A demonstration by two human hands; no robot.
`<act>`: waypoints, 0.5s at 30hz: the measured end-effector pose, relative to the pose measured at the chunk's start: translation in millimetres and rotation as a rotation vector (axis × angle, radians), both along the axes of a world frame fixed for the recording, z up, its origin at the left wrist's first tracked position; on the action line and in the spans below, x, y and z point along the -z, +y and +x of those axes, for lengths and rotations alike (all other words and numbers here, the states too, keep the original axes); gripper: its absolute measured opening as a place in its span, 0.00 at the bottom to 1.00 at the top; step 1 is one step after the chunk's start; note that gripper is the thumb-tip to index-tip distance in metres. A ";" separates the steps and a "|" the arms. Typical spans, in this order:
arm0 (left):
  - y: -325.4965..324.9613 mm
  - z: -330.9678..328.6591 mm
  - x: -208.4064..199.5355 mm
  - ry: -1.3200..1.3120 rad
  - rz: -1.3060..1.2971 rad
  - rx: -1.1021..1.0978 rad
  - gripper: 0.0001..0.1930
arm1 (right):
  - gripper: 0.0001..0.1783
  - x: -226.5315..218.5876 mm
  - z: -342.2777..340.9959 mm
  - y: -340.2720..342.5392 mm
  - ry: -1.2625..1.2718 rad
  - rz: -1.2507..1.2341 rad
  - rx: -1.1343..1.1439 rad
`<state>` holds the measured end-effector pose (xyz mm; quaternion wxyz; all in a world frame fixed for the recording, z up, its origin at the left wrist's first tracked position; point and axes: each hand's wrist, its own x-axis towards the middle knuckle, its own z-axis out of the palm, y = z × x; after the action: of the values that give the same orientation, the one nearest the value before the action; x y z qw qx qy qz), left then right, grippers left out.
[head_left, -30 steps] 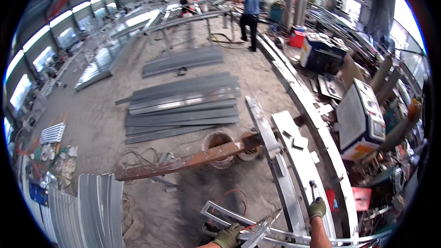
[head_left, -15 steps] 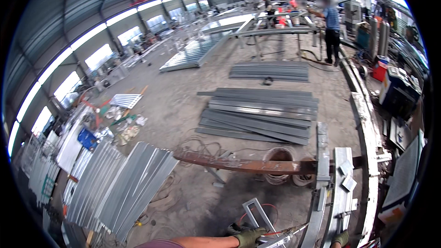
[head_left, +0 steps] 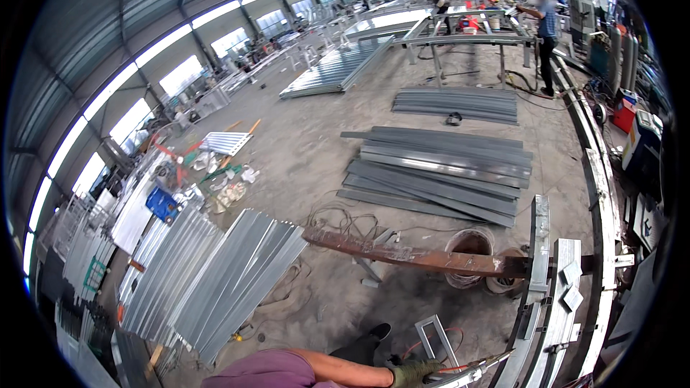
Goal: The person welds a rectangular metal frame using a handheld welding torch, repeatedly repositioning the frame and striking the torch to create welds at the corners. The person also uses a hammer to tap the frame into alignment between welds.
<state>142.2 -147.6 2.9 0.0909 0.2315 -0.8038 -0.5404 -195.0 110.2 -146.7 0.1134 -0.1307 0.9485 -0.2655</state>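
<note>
My left hand (head_left: pixel 412 373), in a green work glove, reaches in from the bottom edge and is closed around a thin metal rod (head_left: pixel 474 366) that points right toward a long grey steel beam (head_left: pixel 537 294). A small rectangular steel frame (head_left: pixel 436 339) lies on the floor just above the glove, with a red cable beside it. My right hand is out of the picture.
A rusty beam (head_left: pixel 410 253) rests across a stand. Stacks of grey steel sections (head_left: pixel 445 169) lie mid-floor, and ribbed metal sheets (head_left: pixel 215 284) lie at the left. Two round drums (head_left: pixel 471 244) stand by the beam. A person (head_left: pixel 546 32) works at a far frame table.
The view has swung left, bringing the ribbed sheets into the picture. My right hand has slipped out of view at the lower right. My left hand stays closed on the rod.
</note>
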 end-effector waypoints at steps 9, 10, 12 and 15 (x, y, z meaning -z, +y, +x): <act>-76.8 18.8 3.7 0.073 0.242 0.151 0.31 | 0.21 -123.6 268.0 -122.4 -0.258 -0.290 0.156; -91.5 24.7 2.7 0.159 0.257 0.147 0.29 | 0.21 -125.5 294.1 -145.7 -0.262 -0.336 0.185; -97.4 25.7 9.1 0.342 0.330 0.133 0.25 | 0.20 -134.2 335.3 -174.5 -0.246 -0.393 0.243; -95.7 65.6 116.6 0.318 0.126 0.293 0.42 | 0.18 -140.4 394.4 -205.5 -0.253 -0.547 0.328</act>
<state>207.7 -243.3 -113.7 0.1221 0.0294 -0.7691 -0.6267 199.3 -95.3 -6.3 0.1467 0.0318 0.8289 -0.5389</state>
